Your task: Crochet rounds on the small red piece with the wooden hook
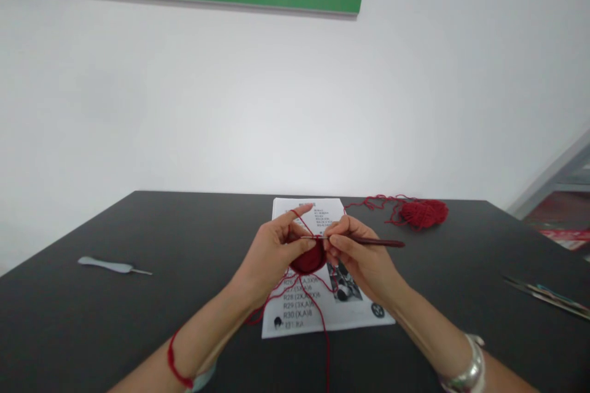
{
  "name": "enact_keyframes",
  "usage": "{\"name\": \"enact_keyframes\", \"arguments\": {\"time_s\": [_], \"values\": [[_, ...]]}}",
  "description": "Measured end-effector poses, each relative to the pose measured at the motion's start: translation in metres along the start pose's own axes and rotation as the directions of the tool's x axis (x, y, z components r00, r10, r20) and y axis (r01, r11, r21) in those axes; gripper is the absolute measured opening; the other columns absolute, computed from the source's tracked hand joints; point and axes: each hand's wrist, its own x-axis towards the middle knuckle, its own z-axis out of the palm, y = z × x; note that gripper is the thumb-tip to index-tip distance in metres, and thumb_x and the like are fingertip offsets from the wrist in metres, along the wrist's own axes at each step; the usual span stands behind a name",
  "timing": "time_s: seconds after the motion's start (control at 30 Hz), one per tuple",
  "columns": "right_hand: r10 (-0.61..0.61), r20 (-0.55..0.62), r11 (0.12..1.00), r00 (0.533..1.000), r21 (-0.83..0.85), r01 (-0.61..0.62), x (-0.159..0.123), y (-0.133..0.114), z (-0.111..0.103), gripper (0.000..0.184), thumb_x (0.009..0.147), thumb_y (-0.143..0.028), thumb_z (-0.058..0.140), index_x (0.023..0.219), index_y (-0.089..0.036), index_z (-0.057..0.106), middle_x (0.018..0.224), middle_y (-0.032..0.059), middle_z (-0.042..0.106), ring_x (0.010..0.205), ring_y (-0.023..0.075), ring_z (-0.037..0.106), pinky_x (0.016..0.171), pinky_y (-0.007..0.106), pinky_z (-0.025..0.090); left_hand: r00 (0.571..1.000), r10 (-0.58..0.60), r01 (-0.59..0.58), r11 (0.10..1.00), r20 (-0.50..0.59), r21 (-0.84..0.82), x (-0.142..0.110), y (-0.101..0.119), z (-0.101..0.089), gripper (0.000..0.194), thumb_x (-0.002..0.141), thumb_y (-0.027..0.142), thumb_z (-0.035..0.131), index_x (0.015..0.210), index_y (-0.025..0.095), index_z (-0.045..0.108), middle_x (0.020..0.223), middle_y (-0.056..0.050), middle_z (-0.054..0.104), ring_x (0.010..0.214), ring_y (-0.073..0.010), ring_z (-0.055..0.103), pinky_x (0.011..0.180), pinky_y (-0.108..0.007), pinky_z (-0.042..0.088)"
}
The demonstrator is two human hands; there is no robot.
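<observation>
Between my hands is a rounded piece of dark red crochet work (308, 260), with several loose yarn ends hanging below it. My left hand (281, 239) pinches its upper edge between thumb and fingers, and red yarn runs over the raised index finger. In my right hand (353, 245) is a crochet hook (380, 242) with a dark red handle, held like a pen. Its thin metal shaft lies across the top edge of the work, near my left thumb. The fingertips hide part of the hook's tip and the stitches.
Beneath my hands lies a printed pattern sheet (299, 318) on the dark table (207, 227). A ball of red yarn (423, 214) sits at the back right. At left is a grey-handled hook (108, 265); slim metal tools (548, 296) lie at far right. A white wall (295, 104) stands behind.
</observation>
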Motion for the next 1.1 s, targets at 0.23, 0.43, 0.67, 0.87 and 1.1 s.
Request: {"name": "enact_keyframes", "arguments": {"time_s": [0.23,0.43,0.67,0.87,1.1], "values": [[-0.587,0.394,0.255,0.708,-0.740,0.623,-0.013,0.019,0.002,0.016,0.088,-0.006,0.052,0.085,-0.022,0.056,0.080,0.0044,0.060,0.070,0.0175,0.055,0.062,0.030,0.047,0.997,-0.076,0.069,0.971,-0.021,-0.227,-0.004,-0.007,0.009,0.071,0.064,0.014,0.078,0.131,0.009,0.053,0.061,0.005,0.063,0.056,-0.0086,0.052,0.059,-0.021,0.039],[-0.572,0.280,0.484,0.771,-0.644,0.593,-0.012,0.014,0.001,0.013,0.089,-0.011,0.053,0.089,-0.024,0.055,0.082,0.0020,0.060,0.070,0.0149,0.057,0.060,0.026,0.048,0.978,-0.193,0.208,0.897,0.077,-0.391,0.001,-0.007,0.002,0.060,0.057,0.010,0.081,0.114,0.010,0.062,0.063,0.003,0.062,0.056,-0.0072,0.052,0.059,-0.020,0.039],[-0.179,0.015,0.960,0.984,-0.219,0.177,-0.006,-0.003,-0.004,0.010,0.081,-0.019,0.068,0.078,-0.021,0.058,0.081,-0.0015,0.058,0.055,0.0084,0.051,0.049,0.022,0.043,0.982,-0.147,0.178,0.938,0.122,-0.297,0.006,0.005,-0.012,0.054,0.059,0.007,0.077,0.111,0.010,0.064,0.065,0.003,0.061,0.056,-0.0076,0.053,0.056,-0.021,0.037],[-0.118,0.033,0.975,0.992,-0.187,0.122,-0.004,-0.013,-0.005,0.014,0.077,-0.023,0.073,0.073,-0.020,0.060,0.077,-0.0013,0.059,0.049,0.0073,0.050,0.044,0.023,0.040,0.967,-0.155,0.189,0.969,0.203,-0.162,0.008,0.010,-0.022,0.049,0.062,0.009,0.078,0.110,0.013,0.066,0.070,0.002,0.062,0.058,-0.0085,0.054,0.055,-0.021,0.037],[-0.058,0.141,0.984,0.988,-0.159,0.081,-0.004,-0.025,-0.007,0.013,0.075,-0.022,0.075,0.071,-0.019,0.063,0.076,-0.0004,0.061,0.050,0.0072,0.051,0.044,0.022,0.042,0.910,-0.196,0.226,0.973,0.366,-0.042,0.009,0.013,-0.032,0.046,0.065,0.011,0.075,0.110,0.013,0.067,0.070,0.002,0.061,0.059,-0.0089,0.051,0.056,-0.021,0.037]]}}
